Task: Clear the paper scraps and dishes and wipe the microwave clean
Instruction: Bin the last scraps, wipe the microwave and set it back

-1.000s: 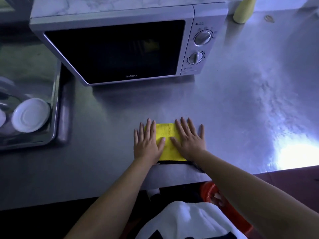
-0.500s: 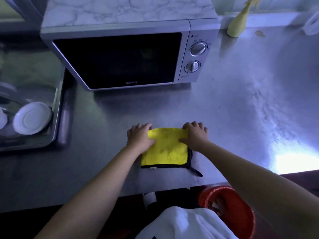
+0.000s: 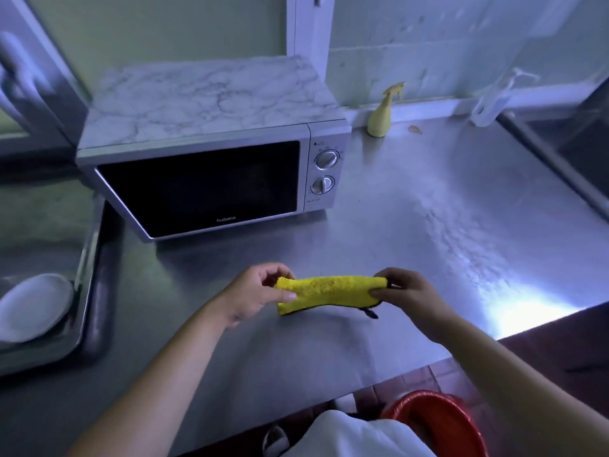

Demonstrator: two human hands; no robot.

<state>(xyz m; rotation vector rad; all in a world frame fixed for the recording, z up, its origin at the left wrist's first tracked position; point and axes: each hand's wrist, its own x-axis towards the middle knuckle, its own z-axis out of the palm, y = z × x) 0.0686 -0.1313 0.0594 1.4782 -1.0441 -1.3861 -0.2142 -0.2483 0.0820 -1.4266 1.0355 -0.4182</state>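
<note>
Yellow cloth [image 3: 329, 291] folded, pinched at each end by left hand [image 3: 255, 293] and right hand [image 3: 410, 296], fingers closed on it; steel tabletop [image 3: 412, 225] below; microwave [image 3: 211, 166] behind, door shut

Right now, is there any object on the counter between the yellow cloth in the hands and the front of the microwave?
Nothing visible stands in the way. The yellow cloth is held by the left hand and the right hand, and the counter between it and the microwave door is bare.
</note>
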